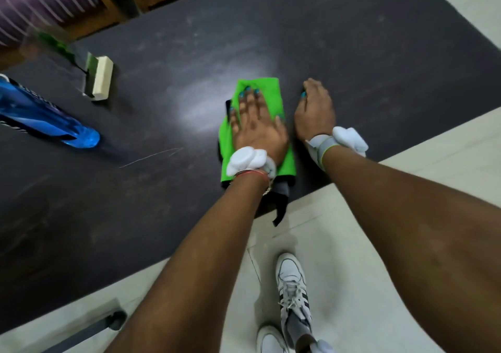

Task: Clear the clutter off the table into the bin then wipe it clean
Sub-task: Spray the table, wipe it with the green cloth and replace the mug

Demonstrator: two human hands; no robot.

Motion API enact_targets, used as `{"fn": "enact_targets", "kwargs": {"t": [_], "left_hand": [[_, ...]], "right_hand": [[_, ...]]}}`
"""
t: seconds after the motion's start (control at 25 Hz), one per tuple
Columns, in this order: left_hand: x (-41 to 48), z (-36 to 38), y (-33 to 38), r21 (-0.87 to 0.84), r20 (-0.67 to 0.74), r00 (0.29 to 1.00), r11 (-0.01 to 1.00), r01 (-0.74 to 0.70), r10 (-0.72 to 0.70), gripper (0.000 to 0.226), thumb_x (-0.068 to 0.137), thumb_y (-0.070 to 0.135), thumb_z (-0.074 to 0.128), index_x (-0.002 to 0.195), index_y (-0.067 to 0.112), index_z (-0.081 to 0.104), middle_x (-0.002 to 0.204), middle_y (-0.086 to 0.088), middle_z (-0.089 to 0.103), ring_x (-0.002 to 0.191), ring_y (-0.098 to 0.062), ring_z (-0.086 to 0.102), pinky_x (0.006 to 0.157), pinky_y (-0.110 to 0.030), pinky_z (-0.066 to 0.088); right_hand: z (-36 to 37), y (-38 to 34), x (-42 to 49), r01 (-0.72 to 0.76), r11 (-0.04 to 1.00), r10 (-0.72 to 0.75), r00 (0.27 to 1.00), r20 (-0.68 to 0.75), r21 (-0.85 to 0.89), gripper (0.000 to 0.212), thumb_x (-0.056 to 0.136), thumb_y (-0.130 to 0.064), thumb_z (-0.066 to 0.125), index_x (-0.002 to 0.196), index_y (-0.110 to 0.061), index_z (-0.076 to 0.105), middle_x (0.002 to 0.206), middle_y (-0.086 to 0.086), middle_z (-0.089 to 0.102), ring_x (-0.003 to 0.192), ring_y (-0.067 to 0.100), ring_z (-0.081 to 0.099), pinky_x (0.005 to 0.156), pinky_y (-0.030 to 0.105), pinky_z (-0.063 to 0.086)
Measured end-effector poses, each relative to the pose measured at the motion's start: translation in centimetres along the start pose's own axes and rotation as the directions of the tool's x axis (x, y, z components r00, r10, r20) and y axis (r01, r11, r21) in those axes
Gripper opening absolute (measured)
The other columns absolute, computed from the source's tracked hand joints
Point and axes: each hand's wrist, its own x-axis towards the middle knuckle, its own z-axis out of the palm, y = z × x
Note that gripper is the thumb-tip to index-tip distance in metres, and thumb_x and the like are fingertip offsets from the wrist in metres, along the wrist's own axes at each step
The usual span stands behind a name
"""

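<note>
A folded green cloth lies on the dark table near its front edge. My left hand presses flat on the cloth with straight, spread fingers. My right hand rests on the bare tabletop just right of the cloth, its fingers bent down against the surface and holding nothing. A dark piece of fabric hangs over the table edge below the cloth. A pale sheen shows on the table left of the cloth.
A blue bottle lies at the left of the table. A cream and green block sits behind it, beside a blurred green-tinted clear object. Wooden furniture stands beyond the table. My white shoes are on the pale tiled floor.
</note>
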Motion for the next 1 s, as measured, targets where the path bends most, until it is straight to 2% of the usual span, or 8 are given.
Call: {"fn": "enact_targets", "kwargs": {"t": [0.08, 0.16, 0.36, 0.48, 0.72, 1.0], "left_hand": [[-2.7, -0.8, -1.3, 0.039, -0.019, 0.997, 0.997, 0.072, -0.071, 0.070, 0.094, 0.039, 0.033, 0.153, 0.008, 0.012, 0.161, -0.010, 0.011, 0.149, -0.024, 0.007, 0.120, -0.042, 0.000], [-4.3, -0.9, -0.7, 0.050, -0.021, 0.994, 0.993, 0.106, -0.105, 0.071, 0.093, 0.039, 0.034, 0.153, 0.008, 0.012, 0.161, -0.010, 0.011, 0.149, -0.025, 0.008, 0.120, -0.043, 0.000], [0.8, 1.3, 5.4, 0.035, 0.021, 0.999, 0.999, 0.025, -0.026, 0.069, 0.094, 0.036, 0.033, 0.153, 0.008, 0.011, 0.161, -0.011, 0.009, 0.149, -0.025, 0.005, 0.120, -0.044, -0.002], [5.9, 2.5, 7.6, 0.023, -0.019, 0.997, 0.996, 0.080, -0.080, 0.067, 0.094, 0.033, 0.033, 0.153, 0.007, 0.013, 0.161, -0.010, 0.010, 0.149, -0.025, 0.006, 0.120, -0.044, -0.002], [15.8, 3.5, 10.1, 0.017, -0.083, 0.981, 0.984, 0.175, -0.173, 0.065, 0.094, 0.031, 0.036, 0.151, 0.006, 0.018, 0.160, -0.012, 0.014, 0.148, -0.027, 0.010, 0.121, -0.047, 0.004], [24.5, 4.6, 13.6, -0.012, -0.116, 0.973, 0.979, 0.201, -0.201, 0.066, 0.093, 0.030, 0.037, 0.151, 0.004, 0.018, 0.159, -0.013, 0.015, 0.148, -0.027, 0.010, 0.120, -0.047, 0.005]], "right_hand": [[-0.3, 0.0, -0.8, -0.029, 1.000, 0.029, 0.999, 0.032, -0.010, 0.047, 0.100, -0.012, 0.032, 0.147, -0.007, 0.033, 0.157, 0.008, 0.028, 0.145, 0.020, 0.025, 0.117, 0.023, 0.010], [-0.5, -0.5, -0.8, -0.052, 0.997, 0.051, 0.998, 0.028, 0.055, 0.046, 0.100, -0.011, 0.033, 0.146, -0.006, 0.035, 0.156, 0.010, 0.030, 0.144, 0.021, 0.026, 0.117, 0.024, 0.012], [-1.8, 1.1, 2.8, -0.049, 0.964, 0.072, 0.994, -0.079, 0.263, 0.041, 0.099, -0.006, 0.036, 0.139, -0.002, 0.046, 0.150, 0.012, 0.041, 0.140, 0.023, 0.036, 0.115, 0.025, 0.021], [-3.9, 3.8, 7.4, 0.037, 0.986, -0.025, 0.997, -0.073, 0.160, 0.043, 0.097, -0.005, 0.037, 0.140, -0.002, 0.044, 0.151, 0.012, 0.039, 0.141, 0.023, 0.035, 0.116, 0.027, 0.019], [-5.5, 6.7, 17.5, 0.119, 0.992, -0.119, 0.993, -0.009, -0.045, 0.045, 0.098, -0.012, 0.036, 0.143, -0.005, 0.040, 0.154, 0.009, 0.035, 0.143, 0.022, 0.030, 0.117, 0.026, 0.012], [-5.5, 8.9, 25.6, 0.115, 0.978, -0.115, 0.993, 0.011, -0.174, 0.044, 0.099, -0.015, 0.033, 0.141, -0.006, 0.041, 0.154, 0.007, 0.033, 0.143, 0.023, 0.028, 0.117, 0.030, 0.016]]}}
